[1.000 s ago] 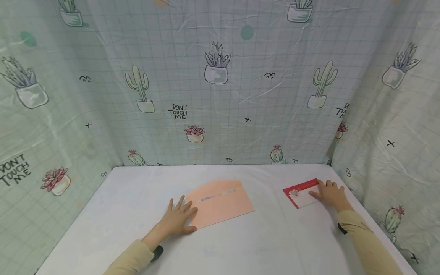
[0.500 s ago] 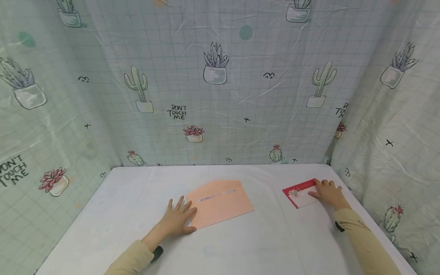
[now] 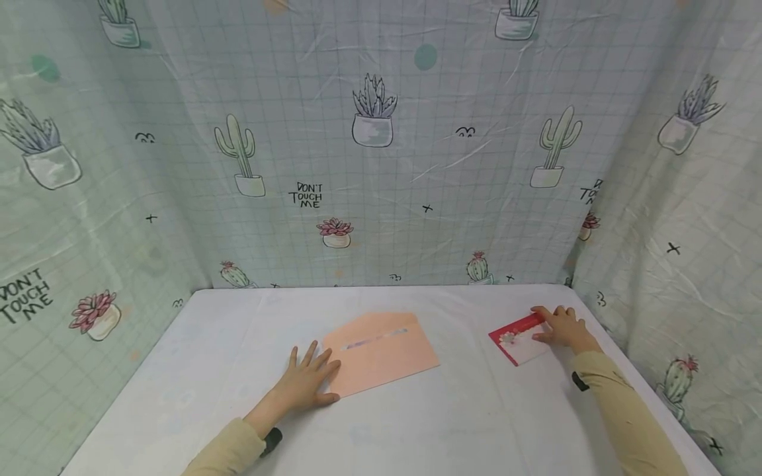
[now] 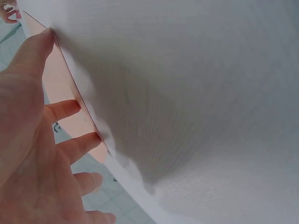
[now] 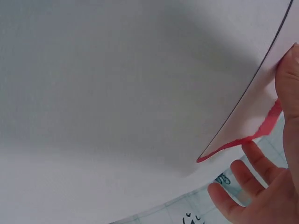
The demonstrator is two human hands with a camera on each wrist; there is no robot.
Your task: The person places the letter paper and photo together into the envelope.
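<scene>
A peach envelope (image 3: 387,360) lies on the white table with its flap side up and a shiny strip across it. My left hand (image 3: 306,382) rests with spread fingers on its left end; in the left wrist view the thumb (image 4: 39,44) touches the near edge. To the right is a greeting card (image 3: 524,344), white with a red border and a pale flower at its left. My right hand (image 3: 565,330) pinches its right end, index finger at the red far edge and thumb on the white face. The right wrist view shows the card's red border (image 5: 268,123) beside the fingertips.
The white tabletop (image 3: 405,430) stretches around both papers. A pale curtain (image 3: 381,178) printed with potted cacti hangs behind the table and along both sides. A dark band (image 3: 272,441) sits at the left wrist, another dark band (image 3: 579,381) at the right.
The right hand has shifted slightly left, its index finger moving along the card's red edge. The card has turned a little, its near corner lower. The left hand and envelope have stayed put.
</scene>
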